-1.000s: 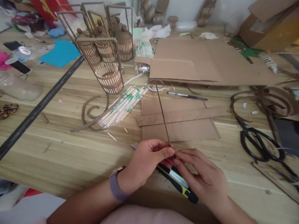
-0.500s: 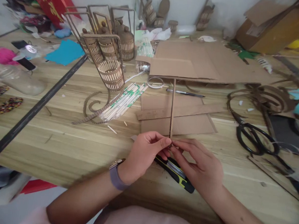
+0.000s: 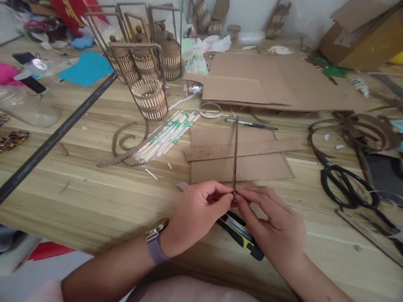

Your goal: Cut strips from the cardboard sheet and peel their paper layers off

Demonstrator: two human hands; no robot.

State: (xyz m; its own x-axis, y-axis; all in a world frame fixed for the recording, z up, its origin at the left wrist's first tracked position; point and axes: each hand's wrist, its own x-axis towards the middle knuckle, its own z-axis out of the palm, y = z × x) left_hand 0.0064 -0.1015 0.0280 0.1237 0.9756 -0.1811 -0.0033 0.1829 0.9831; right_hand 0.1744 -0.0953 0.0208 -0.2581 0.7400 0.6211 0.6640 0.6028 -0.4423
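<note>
At the far left of the pale wooden table (image 3: 118, 196) I see a clear, wide-mouthed jar (image 3: 24, 108); I can't make out anything in it. Next come the round brown cardboard containers with pale slatted sides (image 3: 170, 59), capped by domed, knobbed lids, and in front of them an open-topped slatted brown basket (image 3: 150, 101). Beside it, a clear plastic packet (image 3: 143, 159) holds slim white sticks (image 3: 170, 136) in green-printed wrappers. The left hand (image 3: 196, 216) pinches the near end of a thin brown corrugated cardboard strip (image 3: 235, 157), which reaches out over flat brown cardboard pieces (image 3: 210, 171). The right hand (image 3: 275, 222) pinches that same end, fingertips meeting the left's. Far right, a brown cardboard box (image 3: 363, 38) has its flap raised, its inside hidden from me.
</note>
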